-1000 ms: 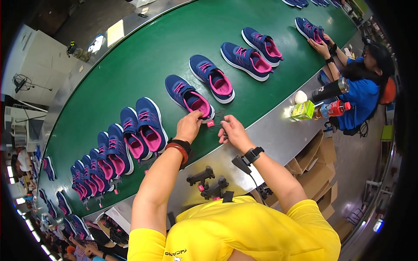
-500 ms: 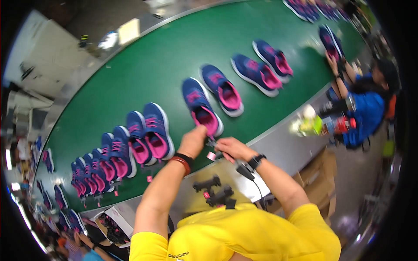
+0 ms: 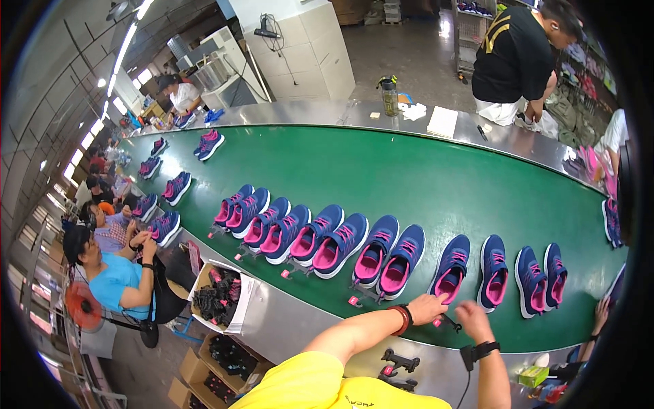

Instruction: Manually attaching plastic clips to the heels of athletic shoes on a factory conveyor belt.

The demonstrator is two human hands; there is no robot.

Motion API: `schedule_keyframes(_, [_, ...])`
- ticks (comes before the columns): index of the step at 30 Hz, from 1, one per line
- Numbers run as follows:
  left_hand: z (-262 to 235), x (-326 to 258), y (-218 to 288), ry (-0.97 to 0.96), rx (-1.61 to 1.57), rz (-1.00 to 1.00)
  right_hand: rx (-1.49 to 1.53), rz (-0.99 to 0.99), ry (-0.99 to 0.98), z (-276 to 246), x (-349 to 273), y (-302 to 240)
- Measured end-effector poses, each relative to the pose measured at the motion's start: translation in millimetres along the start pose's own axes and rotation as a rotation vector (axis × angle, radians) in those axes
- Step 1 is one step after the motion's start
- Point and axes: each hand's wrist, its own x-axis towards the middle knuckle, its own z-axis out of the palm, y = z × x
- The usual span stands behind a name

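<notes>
A navy sneaker with pink lining and laces [image 3: 451, 267] lies on the green belt, its heel toward me. My left hand [image 3: 428, 309] is closed on that heel. Just beside its fingers, a black plastic shoe hanger [image 3: 449, 323] with a small pink tag hangs at the heel; how it is fastened is hidden. My right hand [image 3: 475, 319] is a little to the right, apart from the hanger. Its fingers look bent but are blurred. Another matching sneaker [image 3: 493, 273] lies to the right, with a further pair [image 3: 531, 281] beyond it.
Several sneakers [image 3: 340, 244] line the belt [image 3: 340, 163] leftward, some with hangers. Spare black hangers [image 3: 399, 362] lie on the metal edge before me. A white box of hangers [image 3: 238, 300] stands at left. A co-worker in blue [image 3: 119, 283] sits beyond; another in black [image 3: 514, 58] stands across.
The view has swung up and to the left. My right hand has come off the hanger and moved rightward. My left hand is still at the sneaker's heel.
</notes>
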Motion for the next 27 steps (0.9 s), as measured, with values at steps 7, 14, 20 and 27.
schedule_keyframes(7, [-8.6,-3.3,0.5,-0.118,-0.123,-0.126,-0.644,-0.097,-0.082,-78.8,-13.9,37.8])
schedule_keyframes(14, [-27.7,-13.8,-23.7,-0.154,-0.109,-0.367,-0.516,-0.245,0.026,-4.0,20.3,7.3])
schedule_keyframes(20, [-13.0,1.5,-14.3,-0.201,-0.150,-0.353,-0.602,-0.237,0.102,6.2,6.6,15.0])
schedule_keyframes(27, [-8.9,-8.1,-16.3,-0.173,-0.144,-0.409,-0.759,-0.371,0.098,-4.2,4.2,0.7])
